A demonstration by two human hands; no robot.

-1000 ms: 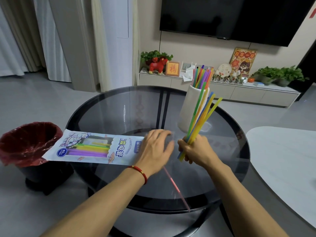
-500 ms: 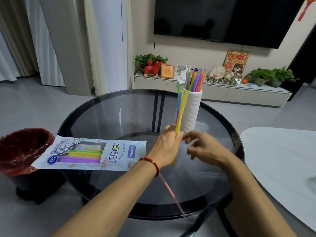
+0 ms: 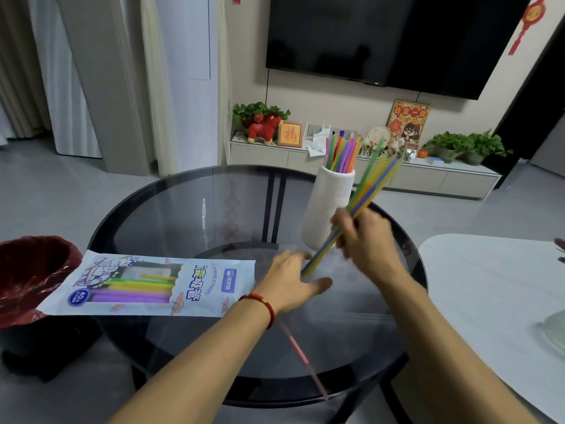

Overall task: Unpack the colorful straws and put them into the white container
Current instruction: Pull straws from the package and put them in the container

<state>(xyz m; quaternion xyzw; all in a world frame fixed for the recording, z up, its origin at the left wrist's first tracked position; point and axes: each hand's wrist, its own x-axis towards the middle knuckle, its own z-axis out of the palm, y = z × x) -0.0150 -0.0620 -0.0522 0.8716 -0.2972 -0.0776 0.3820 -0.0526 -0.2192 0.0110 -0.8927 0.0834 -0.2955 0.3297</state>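
Note:
My right hand (image 3: 368,240) grips a bundle of colorful straws (image 3: 367,191) that slants up to the right, just right of the white container (image 3: 327,209). Several straws (image 3: 341,151) stand in that ribbed container on the round glass table (image 3: 171,209). My left hand (image 3: 290,283), fingers spread and relaxed, hovers low over the glass; the bundle's lower end is close to its fingertips. The straw package (image 3: 146,286) lies flat at the table's left with green and purple straws inside. A single pink straw (image 3: 302,359) lies on the glass near the front edge.
A bin with a red liner (image 3: 33,270) stands left of the table, under the package's end. A white table (image 3: 495,298) is at the right. A low TV cabinet (image 3: 428,175) with plants and ornaments runs along the far wall.
The straw bundle passed from my left hand to my right hand and now tilts right. My left hand let go and dropped toward the glass, fingers spread.

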